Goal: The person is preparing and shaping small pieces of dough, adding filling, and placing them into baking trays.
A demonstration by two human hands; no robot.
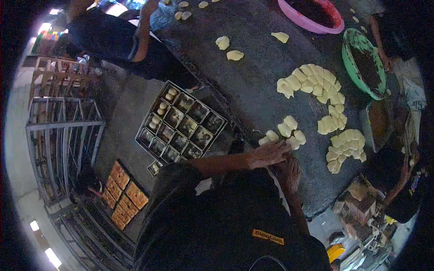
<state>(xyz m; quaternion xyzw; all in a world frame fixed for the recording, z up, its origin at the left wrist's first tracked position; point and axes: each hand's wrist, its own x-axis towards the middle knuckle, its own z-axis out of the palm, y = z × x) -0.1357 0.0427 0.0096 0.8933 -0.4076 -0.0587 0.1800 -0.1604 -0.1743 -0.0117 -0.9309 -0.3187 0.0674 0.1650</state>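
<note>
My left hand (270, 153) reaches across to the table's near edge, fingers together and curled downward. My right hand (288, 170) is close against it, fingers bent and partly tucked beneath the left. Whatever lies under the fingers is hidden. Just beyond them sit several pale, smooth dough pieces (285, 130), some right beside my left fingertips. Farther right, cut dough portions lie in a curved row (316, 81), with another fanned cluster (346, 149) nearer me. Three flattened dough pieces (235, 55) are spread apart farther back on the dark table (253, 90).
To my left is a multi-compartment baking pan (181, 124), some cells holding dough balls. Below it lies a tray of browned baked squares (124, 194). Metal racks (65, 124) stand far left. A pink basin (312, 18) and green basin (364, 63) hold dark filling. Co-workers (108, 40) stand around the table.
</note>
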